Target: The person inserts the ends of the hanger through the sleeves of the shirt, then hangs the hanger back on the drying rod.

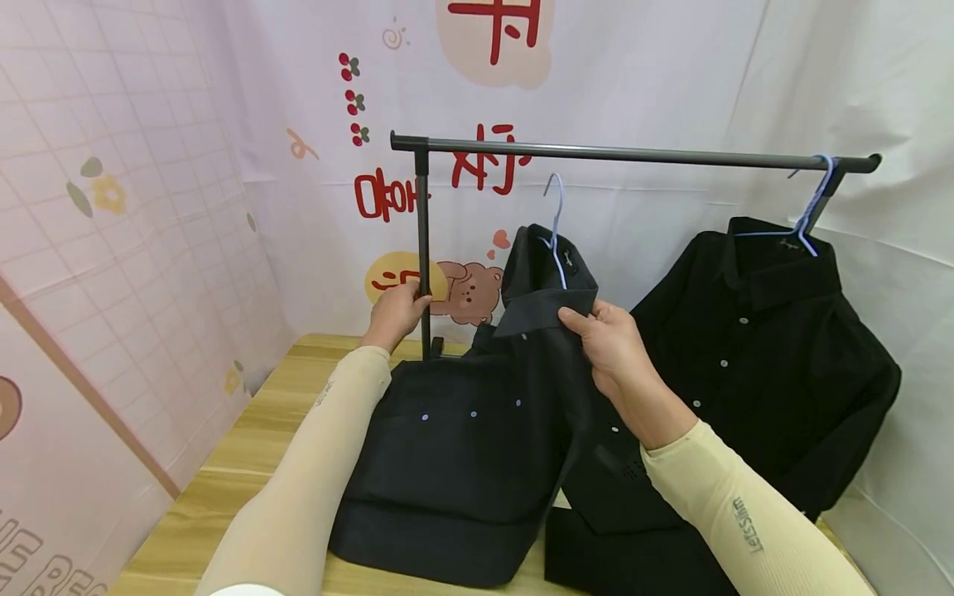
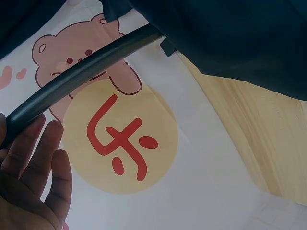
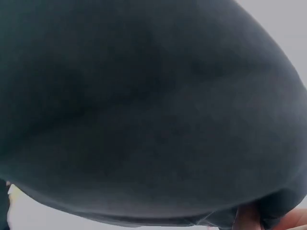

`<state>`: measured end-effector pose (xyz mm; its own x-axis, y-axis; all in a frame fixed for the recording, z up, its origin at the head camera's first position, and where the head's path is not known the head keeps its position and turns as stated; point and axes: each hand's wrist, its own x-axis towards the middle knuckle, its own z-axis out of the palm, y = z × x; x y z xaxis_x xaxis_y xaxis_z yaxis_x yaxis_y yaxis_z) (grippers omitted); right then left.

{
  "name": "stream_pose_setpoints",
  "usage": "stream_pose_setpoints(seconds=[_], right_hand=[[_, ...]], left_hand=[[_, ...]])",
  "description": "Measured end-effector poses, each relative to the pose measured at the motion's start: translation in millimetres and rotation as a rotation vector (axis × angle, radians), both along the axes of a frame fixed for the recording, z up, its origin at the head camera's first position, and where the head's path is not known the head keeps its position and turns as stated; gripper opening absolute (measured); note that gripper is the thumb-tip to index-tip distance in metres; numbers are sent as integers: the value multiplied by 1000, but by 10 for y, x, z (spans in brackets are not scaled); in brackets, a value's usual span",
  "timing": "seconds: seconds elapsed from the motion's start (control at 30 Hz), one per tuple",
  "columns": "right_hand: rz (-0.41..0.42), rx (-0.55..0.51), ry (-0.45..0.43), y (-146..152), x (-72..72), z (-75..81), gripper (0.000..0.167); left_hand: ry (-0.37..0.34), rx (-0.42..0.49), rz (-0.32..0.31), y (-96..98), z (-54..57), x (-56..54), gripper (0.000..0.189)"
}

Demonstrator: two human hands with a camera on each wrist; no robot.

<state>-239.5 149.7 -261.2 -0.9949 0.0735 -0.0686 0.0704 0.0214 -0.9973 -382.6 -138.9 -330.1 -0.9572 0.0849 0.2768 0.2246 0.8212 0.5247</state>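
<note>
My right hand (image 1: pixel 615 343) pinches the collar of a black shirt (image 1: pixel 477 463), thumb on the front and fingers behind. A light blue hanger (image 1: pixel 556 219) is inside that collar, its hook just below the rail and apart from it. At the left, my left hand (image 1: pixel 397 314) holds the upright post of a dark metal clothes rack (image 1: pixel 633 155). The left wrist view shows fingers (image 2: pixel 41 160) against the post (image 2: pixel 81 74). Dark shirt cloth (image 3: pixel 158 124) fills most of the right wrist view, with the right hand's fingertips (image 3: pixel 247 218) at its lower edge.
A second black shirt (image 1: pixel 805 364) hangs on another blue hanger (image 1: pixel 808 211) at the rail's right end. More black cloth (image 1: pixel 626 555) lies at the front. The wooden table (image 1: pixel 246 430) shows on the left. A printed curtain (image 1: pixel 633 74) stands behind the rack.
</note>
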Motion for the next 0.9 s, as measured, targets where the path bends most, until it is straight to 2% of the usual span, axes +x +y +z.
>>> stream_pose_setpoints(seconds=[0.17,0.33,0.6,0.9], right_hand=[[40,-22,57,-230,19,224,16],[61,-36,115,-417,-3,350,17],[63,-15,106,-619,-135,462,28],[54,-1,99,-798,-314,666,28]], left_hand=[[9,-6,-9,-18,-6,-8,27],[1,-8,-13,-28,-10,-24,28],[-12,-12,-6,-33,-16,-57,25],[-13,-11,-2,-27,-14,-31,24]])
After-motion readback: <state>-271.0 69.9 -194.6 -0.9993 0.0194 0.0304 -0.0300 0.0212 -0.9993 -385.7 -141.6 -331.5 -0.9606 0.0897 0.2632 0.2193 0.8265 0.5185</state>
